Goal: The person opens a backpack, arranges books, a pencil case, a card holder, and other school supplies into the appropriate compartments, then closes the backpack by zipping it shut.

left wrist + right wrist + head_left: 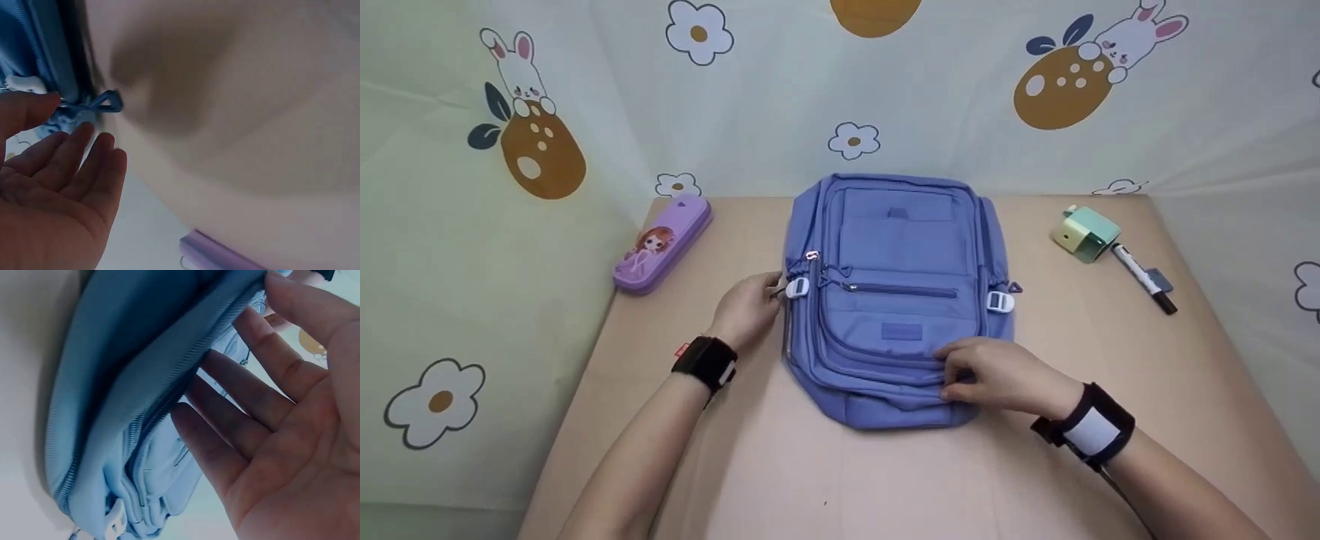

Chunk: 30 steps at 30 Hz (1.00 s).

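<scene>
L hand (pixel 746 309) by bkpk (pixel 896 244) side | R hand (pixel 1001 373) at lwr front

Blue fabric backpack (pixel 896 240): underside hidden against tan tabletop (pixel 825 465); near right part covered by right hand (pixel 997 371); opening's inside lost in shadow, right wrist view.
Right hand: cut off in own wrist view; firmness of hold cannot be told.
Left hand (pixel 746 307): fingertips obscured in head view; cut off in own wrist view.
Glossy purple pencil case (pixel 661 246): one end only in left wrist view, blurred.
White marker with black cap (pixel 1140 274): print illegible; partly hides small grey-blue object (pixel 1161 280), unidentified.
Dark speck (pixel 825 503), near side: too small.
</scene>
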### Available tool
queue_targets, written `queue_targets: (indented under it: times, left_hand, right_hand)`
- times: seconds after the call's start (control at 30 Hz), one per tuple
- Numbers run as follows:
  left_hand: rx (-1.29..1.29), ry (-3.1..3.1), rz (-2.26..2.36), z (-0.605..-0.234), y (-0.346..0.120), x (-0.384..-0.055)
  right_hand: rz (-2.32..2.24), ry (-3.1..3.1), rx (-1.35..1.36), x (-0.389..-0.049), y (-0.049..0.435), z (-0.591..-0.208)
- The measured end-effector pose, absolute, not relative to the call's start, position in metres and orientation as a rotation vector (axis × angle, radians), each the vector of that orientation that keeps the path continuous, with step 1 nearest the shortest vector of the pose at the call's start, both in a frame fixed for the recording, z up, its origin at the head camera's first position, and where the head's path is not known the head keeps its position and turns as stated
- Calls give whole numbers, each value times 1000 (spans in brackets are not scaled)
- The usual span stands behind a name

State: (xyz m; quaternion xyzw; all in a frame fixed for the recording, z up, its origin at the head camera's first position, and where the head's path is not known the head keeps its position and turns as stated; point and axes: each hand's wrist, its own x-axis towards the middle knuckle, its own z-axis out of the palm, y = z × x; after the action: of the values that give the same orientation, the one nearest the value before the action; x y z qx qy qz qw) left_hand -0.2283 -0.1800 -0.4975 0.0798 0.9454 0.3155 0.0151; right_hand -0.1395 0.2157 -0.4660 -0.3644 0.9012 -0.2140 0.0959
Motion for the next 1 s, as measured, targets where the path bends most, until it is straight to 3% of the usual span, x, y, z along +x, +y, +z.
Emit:
queue_targets:
  times: [0.57, 1.0]
  left_hand:
    - [144, 3046, 1057, -513, -176, -236]
    - [191, 3105, 999, -513, -175, -234]
  right_hand:
    - [-401, 2655, -1286, -175, 159, -413]
    - [-235, 2728, -1389, -227, 78, -423]
